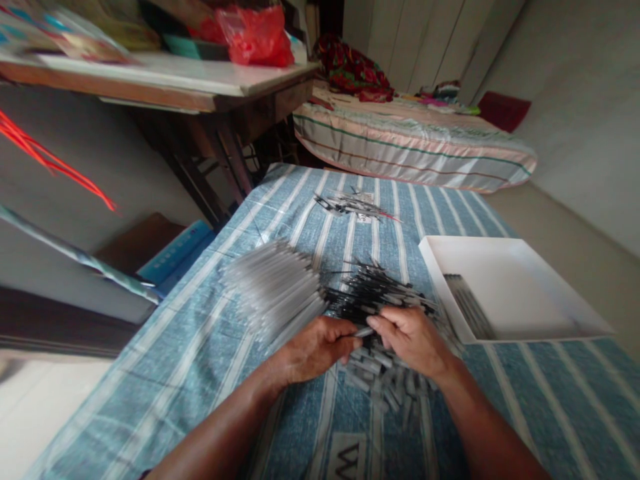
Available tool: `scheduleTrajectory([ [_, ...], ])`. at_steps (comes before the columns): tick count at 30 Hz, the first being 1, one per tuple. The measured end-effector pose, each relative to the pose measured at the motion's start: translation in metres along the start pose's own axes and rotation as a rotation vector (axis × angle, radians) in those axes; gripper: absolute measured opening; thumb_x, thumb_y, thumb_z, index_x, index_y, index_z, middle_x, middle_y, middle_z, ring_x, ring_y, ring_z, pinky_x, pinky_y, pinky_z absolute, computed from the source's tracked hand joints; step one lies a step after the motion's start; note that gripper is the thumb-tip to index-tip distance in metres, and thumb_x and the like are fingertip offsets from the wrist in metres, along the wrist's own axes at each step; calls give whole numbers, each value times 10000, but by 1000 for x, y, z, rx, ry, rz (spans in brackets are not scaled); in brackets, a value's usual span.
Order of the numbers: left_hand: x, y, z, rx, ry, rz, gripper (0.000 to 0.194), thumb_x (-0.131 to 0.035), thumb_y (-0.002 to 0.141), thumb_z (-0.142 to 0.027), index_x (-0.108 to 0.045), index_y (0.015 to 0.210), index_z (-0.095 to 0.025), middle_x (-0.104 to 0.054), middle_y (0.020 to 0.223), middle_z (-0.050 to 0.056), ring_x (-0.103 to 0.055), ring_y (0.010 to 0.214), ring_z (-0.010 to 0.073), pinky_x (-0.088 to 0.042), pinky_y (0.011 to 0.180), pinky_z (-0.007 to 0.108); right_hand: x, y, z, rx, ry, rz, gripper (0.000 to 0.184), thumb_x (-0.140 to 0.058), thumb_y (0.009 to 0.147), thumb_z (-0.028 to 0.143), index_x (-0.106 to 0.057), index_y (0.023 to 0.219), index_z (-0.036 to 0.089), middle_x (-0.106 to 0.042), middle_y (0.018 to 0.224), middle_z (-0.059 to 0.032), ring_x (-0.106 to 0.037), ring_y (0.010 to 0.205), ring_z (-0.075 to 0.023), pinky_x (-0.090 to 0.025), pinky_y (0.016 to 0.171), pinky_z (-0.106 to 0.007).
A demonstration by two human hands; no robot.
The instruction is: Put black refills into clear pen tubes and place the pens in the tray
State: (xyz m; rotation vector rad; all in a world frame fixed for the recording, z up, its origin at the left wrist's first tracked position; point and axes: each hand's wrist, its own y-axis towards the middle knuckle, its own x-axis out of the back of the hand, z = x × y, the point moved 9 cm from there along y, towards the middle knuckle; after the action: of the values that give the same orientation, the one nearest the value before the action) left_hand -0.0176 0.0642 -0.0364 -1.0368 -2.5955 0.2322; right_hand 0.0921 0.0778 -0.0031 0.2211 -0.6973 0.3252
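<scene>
My left hand (320,348) and my right hand (411,339) meet over the cloth, both closed in a pinch. Between their fingertips is a slim grey pen piece (365,331); its ends are hidden by the fingers. To the left lies a stack of translucent grey pen barrels (277,287), side by side. A heap of thin black pen parts (373,283), seemingly refills, spreads just beyond my fingers. Short grey pieces like pen caps (390,387) are scattered below my right hand, partly blurred.
An open white box (535,287) at the right holds several grey pens (467,307) along its left side. More thin parts (355,205) lie farther back on the striped cloth (200,373). A side table (200,80) with a red bag (257,37) stands left; behind is a bed (415,140).
</scene>
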Motion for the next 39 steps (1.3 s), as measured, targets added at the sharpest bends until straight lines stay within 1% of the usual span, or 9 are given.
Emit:
scheduleTrajectory([
  [4,1,1,0,-13,41,-13,344,-465,846,-405,-555,673,-122,-431,583,-36,-374,557,85,-308,496,185,-1,0,0,-26,69,12,314,-486,860,353,-530,606,174,-501,492,40,-426,435,-74,-311,452,-194],
  [7,4,1,-2,-59,126,-41,320,-457,858,-376,-603,747,-114,-449,592,-36,-390,569,87,-323,508,181,-4,1,2,-19,77,22,337,-482,861,341,-492,565,180,-457,451,51,-413,420,-74,-300,438,-191],
  [11,6,1,-13,-194,319,-99,259,-464,866,-311,-650,877,-132,-584,703,8,-509,675,126,-387,602,201,-4,1,2,-34,61,-6,365,-472,863,323,-468,527,179,-434,426,54,-402,411,-74,-296,437,-193],
  [15,8,-4,-26,-277,576,-188,255,-440,885,-290,-650,894,-145,-613,801,57,-552,746,150,-400,665,230,1,-1,7,-26,63,-53,362,-474,856,322,-466,524,178,-441,437,51,-400,417,-72,-304,447,-193],
  [22,8,-13,-36,-190,957,-311,306,-413,893,-340,-617,744,-168,-598,743,47,-551,699,158,-354,595,247,7,-2,17,-36,80,-106,356,-476,845,313,-449,516,181,-432,443,43,-410,434,-76,-306,454,-197],
  [26,9,-12,-33,-160,934,-309,281,-427,886,-333,-601,732,-173,-601,721,30,-544,634,136,-319,542,233,5,-2,14,-39,100,-113,375,-468,858,341,-451,517,184,-428,435,45,-406,425,-77,-316,455,-196],
  [29,23,-13,-29,-130,832,-393,256,-447,876,-332,-586,738,-168,-601,714,25,-540,618,128,-315,539,224,1,-2,10,-38,112,-72,378,-453,871,360,-479,539,181,-443,448,45,-410,431,-78,-323,466,-193],
  [35,55,-21,-28,-96,616,-647,282,-499,835,-332,-552,621,-156,-517,575,-13,-469,533,97,-305,516,210,-22,-10,8,-47,-281,282,145,-588,750,235,-613,617,182,-544,506,31,-476,496,-96,-256,488,-212],
  [39,66,-31,-33,-107,498,-772,279,-540,796,-338,-564,589,-152,-447,509,-38,-422,495,88,-285,495,215,-23,-16,5,-76,-535,403,115,-596,726,233,-642,632,187,-632,583,-10,-543,567,-130,-223,516,-238],
])
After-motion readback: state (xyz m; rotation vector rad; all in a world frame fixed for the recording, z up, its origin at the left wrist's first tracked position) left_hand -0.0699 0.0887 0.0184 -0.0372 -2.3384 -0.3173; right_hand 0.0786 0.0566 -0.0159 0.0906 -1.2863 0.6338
